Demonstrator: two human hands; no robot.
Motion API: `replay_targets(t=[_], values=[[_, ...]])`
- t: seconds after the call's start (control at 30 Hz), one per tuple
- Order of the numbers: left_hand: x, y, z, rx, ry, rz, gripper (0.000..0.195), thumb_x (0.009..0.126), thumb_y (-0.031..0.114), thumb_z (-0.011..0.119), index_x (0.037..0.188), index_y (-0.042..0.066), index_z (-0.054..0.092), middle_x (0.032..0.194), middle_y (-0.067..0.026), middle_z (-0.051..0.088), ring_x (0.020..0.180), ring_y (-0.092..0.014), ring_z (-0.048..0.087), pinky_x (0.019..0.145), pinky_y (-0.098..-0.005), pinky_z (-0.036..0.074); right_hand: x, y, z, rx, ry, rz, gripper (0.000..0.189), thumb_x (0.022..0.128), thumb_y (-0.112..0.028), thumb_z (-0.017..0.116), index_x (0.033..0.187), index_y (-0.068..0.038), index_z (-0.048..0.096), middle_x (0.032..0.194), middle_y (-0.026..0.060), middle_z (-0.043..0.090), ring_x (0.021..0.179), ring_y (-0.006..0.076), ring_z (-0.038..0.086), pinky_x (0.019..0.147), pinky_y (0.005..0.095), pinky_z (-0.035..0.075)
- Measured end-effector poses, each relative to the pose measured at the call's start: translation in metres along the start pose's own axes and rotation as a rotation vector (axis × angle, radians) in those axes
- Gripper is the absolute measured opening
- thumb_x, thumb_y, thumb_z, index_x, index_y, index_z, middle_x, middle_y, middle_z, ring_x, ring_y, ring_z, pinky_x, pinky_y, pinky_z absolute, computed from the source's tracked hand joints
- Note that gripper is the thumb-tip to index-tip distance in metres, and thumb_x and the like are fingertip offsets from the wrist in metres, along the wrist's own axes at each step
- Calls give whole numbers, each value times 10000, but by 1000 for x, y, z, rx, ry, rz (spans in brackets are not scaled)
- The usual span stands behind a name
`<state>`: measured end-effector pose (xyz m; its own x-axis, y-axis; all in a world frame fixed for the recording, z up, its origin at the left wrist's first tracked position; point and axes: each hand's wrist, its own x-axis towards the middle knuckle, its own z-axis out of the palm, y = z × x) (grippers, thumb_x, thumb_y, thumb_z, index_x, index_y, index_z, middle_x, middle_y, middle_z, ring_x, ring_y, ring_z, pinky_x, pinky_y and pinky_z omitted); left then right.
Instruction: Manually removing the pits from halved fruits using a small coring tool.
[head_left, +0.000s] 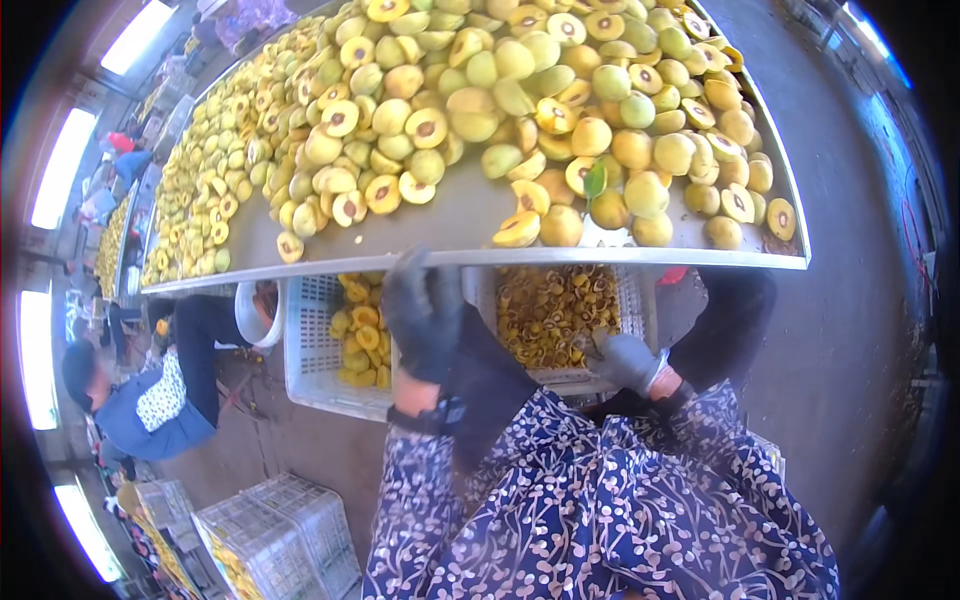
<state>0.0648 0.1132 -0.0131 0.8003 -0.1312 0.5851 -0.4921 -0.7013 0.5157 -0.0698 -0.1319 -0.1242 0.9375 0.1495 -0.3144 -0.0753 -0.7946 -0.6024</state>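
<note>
My left hand (424, 319), in a dark grey glove, is at the front rim of a metal table (450, 217), its fingertips blurred against the rim. Whether it holds anything is not clear. Beneath and beside it a pale plastic crate (319, 382) contains yellow fruit halves (366, 330). My right hand (631, 364), gloved in grey, hovers at the near side of another crate (637, 300) of brown pits and scraps (555, 311). A small blurred shape shows by its fingers; I cannot tell what it is. Halved and whole yellow-green stone fruit (394, 116) covers much of the table.
A white bucket (260, 311) stands left of the fruit crate. Farther left sits a person in a blue vest (154, 416). Stacked crates (281, 529) stand on the floor behind at left. One green leaf (595, 180) lies among the fruit. Concrete floor (840, 300) extends at right.
</note>
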Motion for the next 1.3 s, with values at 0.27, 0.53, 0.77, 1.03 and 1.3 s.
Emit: replay_targets(t=[0.27, 0.53, 0.77, 1.03, 1.3], values=[[77, -6, 110, 80, -583, 270, 401, 819, 273, 640, 1174, 100, 568, 1133, -164, 592, 1079, -347, 545, 895, -415, 458, -19, 20, 1, 110, 30, -11, 314, 815, -306, 603, 930, -25, 524, 693, 206, 622, 645, 403, 611, 593, 489, 478], [90, 1, 110, -36, -643, 146, 312, 766, 334, 716, 951, 87, 668, 913, -110, 665, 868, -270, 630, 762, -365, 497, -16, 14, -27, 205, 248, -31, 249, 841, -259, 615, 950, -49, 537, 714, 216, 608, 614, 384, 605, 540, 466, 472], [66, 66, 62, -315, -725, -17, 264, 803, 157, 719, 1014, 8, 665, 954, -105, 677, 807, -146, 638, 723, -270, 505, 33, -60, -105, 958, 683, -194, 304, 850, -188, 649, 1077, -25, 530, 712, 96, 592, 574, 212, 592, 552, 345, 477], [12, 96, 75, -1322, -153, -756, 693, 955, 563, 343, 1344, -10, 376, 1102, -157, 589, 1011, -225, 575, 883, -346, 476, 18, -90, -107, 1276, 306, 46, 263, 846, -188, 638, 1008, -12, 529, 741, 63, 620, 564, 224, 599, 525, 343, 464], [10, 98, 57, -1266, -347, -556, 789, 926, 625, 338, 1298, -66, 418, 967, -164, 625, 840, -221, 619, 766, -325, 513, -5, -93, -109, 270, 469, -256, 279, 798, -232, 671, 849, -71, 449, 626, 154, 551, 579, 367, 582, 510, 435, 451]])
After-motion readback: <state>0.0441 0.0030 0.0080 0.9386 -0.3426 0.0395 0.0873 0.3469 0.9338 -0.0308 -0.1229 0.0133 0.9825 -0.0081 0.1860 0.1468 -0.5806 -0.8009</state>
